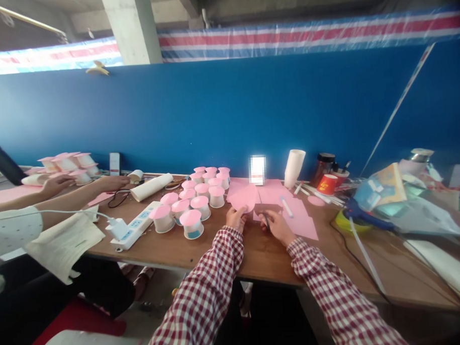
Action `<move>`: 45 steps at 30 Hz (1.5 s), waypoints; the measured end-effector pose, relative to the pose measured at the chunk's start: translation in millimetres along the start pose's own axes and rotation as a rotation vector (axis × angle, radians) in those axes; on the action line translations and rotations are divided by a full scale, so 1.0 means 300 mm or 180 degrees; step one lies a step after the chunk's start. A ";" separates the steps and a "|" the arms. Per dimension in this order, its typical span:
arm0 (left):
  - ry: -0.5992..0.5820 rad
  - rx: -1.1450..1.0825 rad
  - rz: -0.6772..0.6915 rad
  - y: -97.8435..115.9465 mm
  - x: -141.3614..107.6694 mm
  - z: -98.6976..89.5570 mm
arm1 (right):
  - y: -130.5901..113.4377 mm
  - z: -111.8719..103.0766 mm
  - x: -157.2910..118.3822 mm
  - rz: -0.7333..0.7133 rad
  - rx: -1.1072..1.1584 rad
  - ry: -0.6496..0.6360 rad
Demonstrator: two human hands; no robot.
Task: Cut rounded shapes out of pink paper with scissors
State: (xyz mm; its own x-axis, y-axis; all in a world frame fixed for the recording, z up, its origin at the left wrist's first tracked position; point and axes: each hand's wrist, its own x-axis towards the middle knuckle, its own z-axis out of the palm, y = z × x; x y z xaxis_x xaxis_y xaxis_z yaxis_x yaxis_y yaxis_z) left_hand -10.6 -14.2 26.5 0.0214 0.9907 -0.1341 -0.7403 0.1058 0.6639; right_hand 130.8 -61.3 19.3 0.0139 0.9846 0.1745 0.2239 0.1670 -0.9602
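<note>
My left hand is closed on the lower edge of a rounded piece of pink paper, held a little above the table. Just to its right, my right hand grips scissors, their blades pointing away from me beside the paper. Behind both hands, pink sheets lie on the brown table. Left of my left hand stand several paper cups topped with pink discs.
A white power strip lies left of the cups. Nearby are a co-worker's arms. Stacked white cups, a red cup and a blue-handled glue gun are on the right. A phone stands behind the paper.
</note>
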 end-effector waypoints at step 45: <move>-0.0092 -0.0023 -0.0040 0.004 -0.012 0.001 | -0.017 0.003 -0.008 -0.0055 -0.0045 0.0018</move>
State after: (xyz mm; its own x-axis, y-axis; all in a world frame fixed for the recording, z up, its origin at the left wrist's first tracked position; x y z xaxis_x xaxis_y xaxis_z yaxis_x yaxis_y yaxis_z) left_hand -11.4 -17.5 28.1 0.0500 0.9914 -0.1211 -0.7447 0.1179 0.6569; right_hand 128.8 -64.5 23.5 0.0153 0.9812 0.1922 0.2378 0.1831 -0.9539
